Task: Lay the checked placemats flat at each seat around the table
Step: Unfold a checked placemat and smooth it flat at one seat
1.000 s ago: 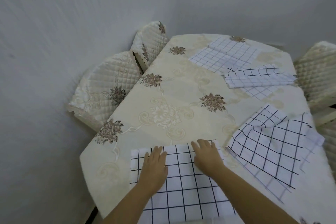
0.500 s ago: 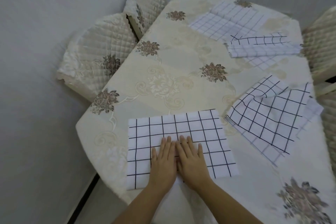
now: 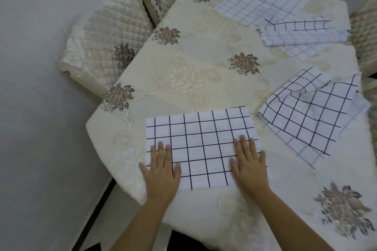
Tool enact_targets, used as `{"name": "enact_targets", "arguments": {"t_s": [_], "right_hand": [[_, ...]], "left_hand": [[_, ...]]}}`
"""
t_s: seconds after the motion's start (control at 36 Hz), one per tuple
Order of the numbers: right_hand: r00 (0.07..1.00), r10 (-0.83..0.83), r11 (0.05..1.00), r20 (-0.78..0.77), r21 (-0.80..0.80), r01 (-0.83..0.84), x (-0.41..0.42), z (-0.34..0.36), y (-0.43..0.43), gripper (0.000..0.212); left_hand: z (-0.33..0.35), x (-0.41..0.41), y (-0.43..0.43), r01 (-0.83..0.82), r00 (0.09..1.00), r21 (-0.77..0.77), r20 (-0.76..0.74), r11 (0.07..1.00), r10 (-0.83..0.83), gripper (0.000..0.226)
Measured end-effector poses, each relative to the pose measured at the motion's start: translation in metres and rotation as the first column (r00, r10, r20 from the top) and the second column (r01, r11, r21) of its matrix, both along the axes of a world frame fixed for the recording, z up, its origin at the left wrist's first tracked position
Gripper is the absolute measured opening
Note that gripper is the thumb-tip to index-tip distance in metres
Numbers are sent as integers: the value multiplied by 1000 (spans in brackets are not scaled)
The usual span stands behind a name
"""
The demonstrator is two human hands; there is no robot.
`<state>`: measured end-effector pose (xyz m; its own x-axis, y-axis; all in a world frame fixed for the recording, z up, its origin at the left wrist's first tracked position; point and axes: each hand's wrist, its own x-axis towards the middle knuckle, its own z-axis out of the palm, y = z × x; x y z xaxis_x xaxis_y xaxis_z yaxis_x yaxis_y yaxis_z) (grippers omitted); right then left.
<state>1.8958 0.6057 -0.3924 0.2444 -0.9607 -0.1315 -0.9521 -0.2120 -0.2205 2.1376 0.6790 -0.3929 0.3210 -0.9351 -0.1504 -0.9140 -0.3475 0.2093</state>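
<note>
Step in hand: smoothing near placemat (image 3: pixel 201 144), lying at near edge of table (image 3: pixel 204 63).
- Left hand (image 3: pixel 161 171) pressing flat on near placemat's left edge, fingers straight, gripping nothing.
- Right hand (image 3: pixel 250 166) pressing flat on its right edge, fingers spread, gripping nothing.
- Near placemat looking flat, no wrinkles showing.
- Just right of near placemat: rumpled placemat (image 3: pixel 310 114) lying with corner turned over.
- Well beyond near placemat, to right: folded placemat (image 3: pixel 302 33) and far placemat (image 3: pixel 261 4) overlapping.

Next, likely: lifting both hands off, reaching right, pinching rumpled placemat's turned corner, spreading it out.
</note>
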Motion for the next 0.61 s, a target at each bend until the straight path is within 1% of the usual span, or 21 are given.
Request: {"name": "enact_targets", "arguments": {"t_s": [0.11,0.17,0.22,0.25,0.28,0.31,0.33,0.36,0.42,0.44,0.5,0.53,0.56,0.61], "right_hand": [[994,-91,996,-58,-3,91,-34,3,-3,67],[992,-109,994,-67,2,109,-42,3,-3,68],[990,-128,991,-62,26,130,-38,6,-3,70],[989,-137,990,-48,10,138,-32,9,-3,71],[991,-126,992,-36,-16,126,-23,11,-2,70],[996,-87,995,-25,-47,85,-12,13,0,64],[999,-34,995,-10,-92,33,1,15,2,57],[1000,21,993,13,-113,-19,17,16,7,53],[989,117,986,92,-133,-105,50,17,19,56],[979,155,980,134,-146,-136,63,13,25,56],[968,177,981,180,-111,-159,77,6,35,54],[969,167,985,184,-83,-154,77,4,38,52],[971,162,986,174,-69,-152,73,1,39,50],[972,204,978,118,-70,-197,58,-2,37,51]], "left_hand": [[-3,21,7,-39,999,-7,7,999,39,68],[-2,23,8,-44,999,-26,7,999,44,67],[-1,18,7,-7,1000,-71,25,997,9,59],[0,12,5,30,999,-99,30,995,-28,58],[3,5,3,76,997,-125,24,989,-73,58],[7,-4,0,123,992,-138,17,983,-122,57],[12,-15,-5,174,985,-133,10,976,-175,55],[15,-27,-9,218,976,-113,0,969,-219,53],[14,-49,-15,268,963,-78,-10,960,-269,54],[11,-56,-17,279,960,-65,-4,958,-280,59],[0,-60,-16,291,957,-47,17,956,-291,72],[-4,-58,-14,299,954,-52,29,953,-298,72],[-6,-56,-11,308,951,-58,37,949,-307,68],[-4,-50,-7,306,952,-63,29,950,-305,53]]}}
